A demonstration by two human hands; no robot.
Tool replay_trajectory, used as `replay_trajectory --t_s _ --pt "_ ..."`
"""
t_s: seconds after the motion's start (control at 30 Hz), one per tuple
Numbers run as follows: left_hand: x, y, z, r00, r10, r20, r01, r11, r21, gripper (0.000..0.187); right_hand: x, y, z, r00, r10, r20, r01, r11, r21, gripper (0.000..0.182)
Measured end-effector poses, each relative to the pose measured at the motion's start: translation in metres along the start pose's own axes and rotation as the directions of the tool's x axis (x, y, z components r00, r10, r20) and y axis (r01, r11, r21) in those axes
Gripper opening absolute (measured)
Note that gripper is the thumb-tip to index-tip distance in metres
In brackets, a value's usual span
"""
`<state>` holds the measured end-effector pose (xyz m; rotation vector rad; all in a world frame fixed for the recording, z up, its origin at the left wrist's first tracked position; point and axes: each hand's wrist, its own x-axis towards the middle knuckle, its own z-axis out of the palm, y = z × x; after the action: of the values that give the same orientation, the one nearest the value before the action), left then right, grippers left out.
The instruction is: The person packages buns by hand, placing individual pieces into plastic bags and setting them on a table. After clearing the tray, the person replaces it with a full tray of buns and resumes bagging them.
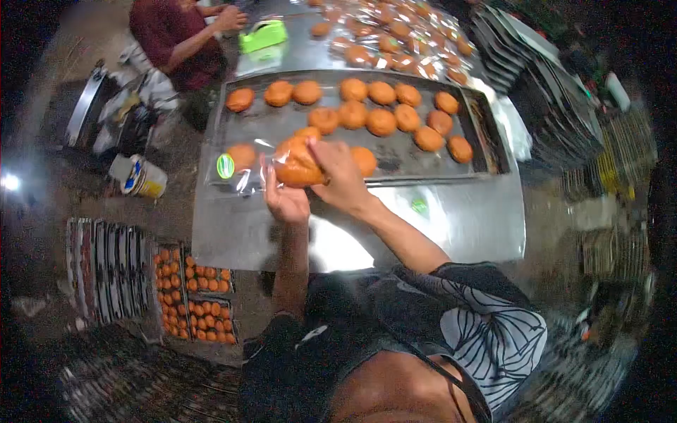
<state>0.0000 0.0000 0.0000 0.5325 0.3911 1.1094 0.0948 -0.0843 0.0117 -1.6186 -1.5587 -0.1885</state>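
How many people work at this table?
2: the camera wearer, left hand and right hand on a bagged bun; a person in dark red at the table's far-left corner. Others may be hidden.

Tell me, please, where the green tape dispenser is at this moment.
In the head view, the green tape dispenser sits at the far left end of the metal table, beyond the tray of buns, beside another person's hand.

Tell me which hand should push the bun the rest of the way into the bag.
Probably the right hand: it already grips the bun from above at the mouth of the clear bag. The left hand sits underneath, holding the bag, so it is better kept there.
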Motion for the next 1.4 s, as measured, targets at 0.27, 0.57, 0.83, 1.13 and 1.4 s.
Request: replay_trajectory --t_s 0.27,0.57,0.83,1.13,1.4 --pt "-0.051 -0.117 0.062 0.920 -0.293 0.262 0.286 0.956 0.063 0.040 -0.070 0.036 -0.104 0.956 0.124 -0.267 -0.151 0.985 -0.081 0.075" --pt "-0.053 -0.120 0.091 0.799 -0.523 0.297 0.494 0.852 0.171 0.037 -0.110 0.049 -0.124 0.881 0.366 -0.301 -0.259 0.904 0.341 0.080" --pt "-0.054 -0.105 0.091 0.775 -0.430 0.463 0.326 0.900 0.291 0.039 -0.104 0.034 -0.139 0.665 0.747 -0.022 -0.453 0.427 0.783 0.060" --pt "-0.066 -0.127 0.090 0.828 -0.460 0.320 0.404 0.886 0.228 0.036 -0.106 0.041 -0.134 0.699 0.619 -0.357 -0.489 0.779 0.393 0.063" --pt "-0.063 -0.124 0.078 0.729 -0.482 0.486 0.468 0.869 0.160 0.029 -0.107 0.053 -0.133 0.600 0.696 -0.394 -0.473 0.706 0.527 0.056"
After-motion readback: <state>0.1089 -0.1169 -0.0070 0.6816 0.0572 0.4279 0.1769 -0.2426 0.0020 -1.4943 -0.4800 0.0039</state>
